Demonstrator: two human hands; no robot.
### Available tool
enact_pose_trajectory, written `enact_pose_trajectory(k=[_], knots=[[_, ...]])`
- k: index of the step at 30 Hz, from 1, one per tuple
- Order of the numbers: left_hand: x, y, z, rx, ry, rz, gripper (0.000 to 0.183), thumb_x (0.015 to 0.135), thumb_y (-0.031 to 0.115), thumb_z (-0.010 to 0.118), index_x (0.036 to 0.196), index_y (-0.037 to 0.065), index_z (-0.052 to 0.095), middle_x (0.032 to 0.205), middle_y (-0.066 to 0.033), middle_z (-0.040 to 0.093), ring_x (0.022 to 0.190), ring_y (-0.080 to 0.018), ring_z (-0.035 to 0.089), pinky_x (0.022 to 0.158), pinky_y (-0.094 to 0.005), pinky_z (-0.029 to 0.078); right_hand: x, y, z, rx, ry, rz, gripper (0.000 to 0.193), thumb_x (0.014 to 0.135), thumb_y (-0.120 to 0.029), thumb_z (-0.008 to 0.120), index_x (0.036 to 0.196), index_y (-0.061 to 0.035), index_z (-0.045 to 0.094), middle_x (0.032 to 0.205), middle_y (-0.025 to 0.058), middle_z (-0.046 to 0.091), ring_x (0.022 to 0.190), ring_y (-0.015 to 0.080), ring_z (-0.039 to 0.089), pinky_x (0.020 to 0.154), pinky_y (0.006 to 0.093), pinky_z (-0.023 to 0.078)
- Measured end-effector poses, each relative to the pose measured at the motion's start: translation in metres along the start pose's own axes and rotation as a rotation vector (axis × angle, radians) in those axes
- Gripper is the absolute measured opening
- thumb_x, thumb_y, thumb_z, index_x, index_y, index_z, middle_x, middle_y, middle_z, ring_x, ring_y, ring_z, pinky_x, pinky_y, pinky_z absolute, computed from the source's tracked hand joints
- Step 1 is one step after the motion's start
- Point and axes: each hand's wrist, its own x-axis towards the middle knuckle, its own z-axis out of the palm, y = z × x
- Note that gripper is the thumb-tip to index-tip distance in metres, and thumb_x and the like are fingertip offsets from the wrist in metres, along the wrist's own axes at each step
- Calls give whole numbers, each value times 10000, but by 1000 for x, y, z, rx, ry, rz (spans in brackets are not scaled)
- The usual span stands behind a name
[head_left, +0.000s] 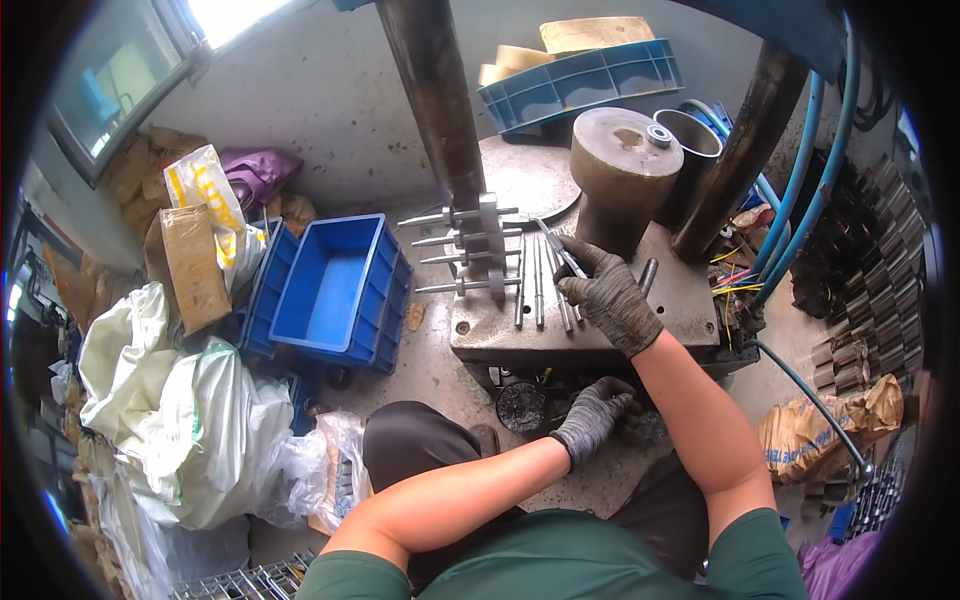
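Observation:
My right hand (612,298), in a grey work glove, is closed on a thin metal shaft (562,250) that slants up and left above the machine table. Several similar loose shafts (540,290) lie side by side on the steel table (590,345). Left of them, against a column, several grey rotor-like pieces (484,245) with shafts through them stand in a row. My left hand (594,422), gloved too, is low in front of the table edge, its fingers curled together; what they hold, if anything, is hidden.
Two dark columns (432,90) (745,150) rise from the table. Between them stands a thick metal cylinder (625,170) with a small bearing ring (659,134) on top. Blue crates (335,280) and white sacks (190,420) are at left; blue hoses (815,190) and stacked metal parts (885,270) at right.

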Motion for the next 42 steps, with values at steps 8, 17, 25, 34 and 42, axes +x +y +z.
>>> enact_pose_trajectory(k=[8, 17, 25, 34, 42], knots=[[3, -4, -13, 161, 42, 49, 128, 1012, 109, 615, 1125, 54, 637, 922, -58, 711, 746, -140, 643, 677, -308, 548, 24, 7, 1, -109, -23, -74, 644, 839, -7, 682, 1472, -25, 564, 1003, 33, 668, 743, 51, 538, 731, 245, 523], [-2, 8, -11, 348, 56, 65, 193, 993, 163, 666, 1158, 68, 697, 930, -29, 684, 804, -112, 587, 712, -293, 514, 24, -14, -5, -35, -96, 50, 622, 862, -27, 680, 1473, -63, 571, 754, -68, 528, 608, 30, 457, 545, 208, 403], [0, 7, -11, 268, 53, 27, 194, 982, 131, 655, 1164, 83, 701, 912, -25, 686, 771, -116, 595, 685, -295, 515, 27, -7, -1, -93, -97, -22, 609, 885, -56, 710, 1475, -36, 557, 858, -8, 609, 703, 51, 534, 635, 229, 494], [-5, 23, -13, 231, 12, 83, 175, 1007, 124, 633, 1170, 67, 657, 902, -32, 691, 724, -114, 625, 630, -283, 520, -2, -19, 0, 742, -365, 264, 329, 974, -240, 621, 1244, -52, 604, 1133, 188, 711, 936, 313, 732, 823, 473, 595], [-18, 73, -36, -203, 52, 124, 174, 1024, 230, 653, 1119, 93, 607, 955, -42, 677, 781, -133, 652, 661, -259, 547, -83, -62, -44, 362, -241, 127, 894, 849, -134, 770, 1625, -96, 330, 1185, 58, 596, 1005, 168, 649, 918, 301, 538]])
